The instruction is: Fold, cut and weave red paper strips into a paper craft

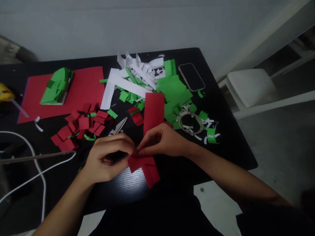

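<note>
Between my two hands, above the front of the black table, is a piece of red paper (150, 170) with folded parts hanging down. My left hand (108, 159) pinches its left side, thumb below and fingers above. From the right, my right hand (164, 141) pinches the same paper, and the fingertips of both hands meet. Behind my right hand a long red paper strip (154, 109) lies on the table, its lower end hidden by the hand. Scissors (119, 126) lie just beyond my left hand, handles mostly covered. To the left is a pile of folded red paper pieces (85, 124).
Green paper sheets (172, 88) and white paper scraps (141, 72) lie at the back. A phone (191, 77) and a roll of tape (191, 123) are on the right. A red sheet (86, 85) bears a green paper bundle (58, 86). White cables (40, 170) cross the left.
</note>
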`<state>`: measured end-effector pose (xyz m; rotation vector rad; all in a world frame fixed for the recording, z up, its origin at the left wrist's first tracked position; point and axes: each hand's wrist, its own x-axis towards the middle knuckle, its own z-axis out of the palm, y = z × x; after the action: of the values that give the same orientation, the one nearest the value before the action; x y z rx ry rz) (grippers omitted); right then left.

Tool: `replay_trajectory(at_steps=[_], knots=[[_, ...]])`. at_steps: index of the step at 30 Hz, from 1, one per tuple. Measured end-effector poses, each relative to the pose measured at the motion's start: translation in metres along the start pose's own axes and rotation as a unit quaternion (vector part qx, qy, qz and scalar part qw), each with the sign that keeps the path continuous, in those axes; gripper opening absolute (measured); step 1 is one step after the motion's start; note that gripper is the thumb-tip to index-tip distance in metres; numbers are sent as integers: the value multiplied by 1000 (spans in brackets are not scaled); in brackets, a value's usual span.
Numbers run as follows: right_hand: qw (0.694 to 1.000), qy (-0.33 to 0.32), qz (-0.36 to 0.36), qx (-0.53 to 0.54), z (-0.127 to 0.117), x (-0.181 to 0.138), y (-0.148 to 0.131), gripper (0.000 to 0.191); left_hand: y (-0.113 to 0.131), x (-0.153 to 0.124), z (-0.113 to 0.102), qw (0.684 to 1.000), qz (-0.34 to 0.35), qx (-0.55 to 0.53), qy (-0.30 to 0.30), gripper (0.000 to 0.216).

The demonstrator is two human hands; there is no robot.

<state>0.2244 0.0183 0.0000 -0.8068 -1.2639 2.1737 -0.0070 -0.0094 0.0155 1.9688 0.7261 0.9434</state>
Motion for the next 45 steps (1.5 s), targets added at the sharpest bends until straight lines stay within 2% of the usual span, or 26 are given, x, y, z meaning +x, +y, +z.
replay_trajectory(at_steps=[12,21,33,39,45], knots=[[1000,0,9,-12,10,-7,-7,18,5,-1,0,999,23,36,6,22],[1000,-8,2,-15,12,-9,-8,20,8,-3,0,999,23,34,-1,25],[997,36,-6,-74,13,-9,-11,19,9,0,2,999,14,43,0,24],[995,56,-2,-82,12,-6,-8,19,9,0,4,1000,-6,24,19,25],[996,50,2,-75,11,-4,-3,23,7,-2,4,998,-15,46,-30,24]])
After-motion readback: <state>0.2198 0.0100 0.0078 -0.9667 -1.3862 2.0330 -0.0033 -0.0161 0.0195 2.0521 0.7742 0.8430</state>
